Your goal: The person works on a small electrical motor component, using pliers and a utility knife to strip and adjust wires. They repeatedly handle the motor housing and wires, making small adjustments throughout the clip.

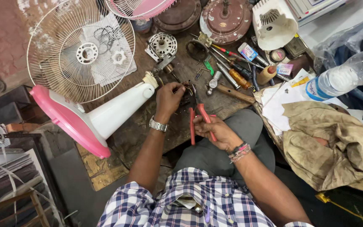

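Cluttered repair tabletop [148, 134], dark worn wood, seen from above, with the person sitting at its near edge. Biggest item: a white fan guard [80, 50] on a white stand with a pink base [70, 122], lying on its side at left, its neck pointing right toward the hands. Two round motor housings [225, 19] sit at the top edge, a white plastic fan cover [274, 25] beside them. A dirty tan cloth [328, 143] lies at right over white papers [278, 105], with a clear plastic bottle [345, 73] above it. A hammer [227, 88] and a row of screwdrivers [232, 69] lie between the housings and the hands.

Right hand [215, 132] is closed around the red handles of the pliers [198, 115]. Their long axis runs up and slightly left, away from the body, nose toward the left hand. Left hand [169, 98], steel watch on the wrist, is curled over a small dark wire part [186, 93], just beside the fan neck. The plier nose meets that part right at the left fingertips; the two hands are near each other, the left one further from the body.

Hard to make out: the wire part is mostly covered by the left fingers, so its shape is unclear. Whether the plier tips actually bite on it or only touch it cannot be told. Pink guard at the top is cut off by the picture edge.
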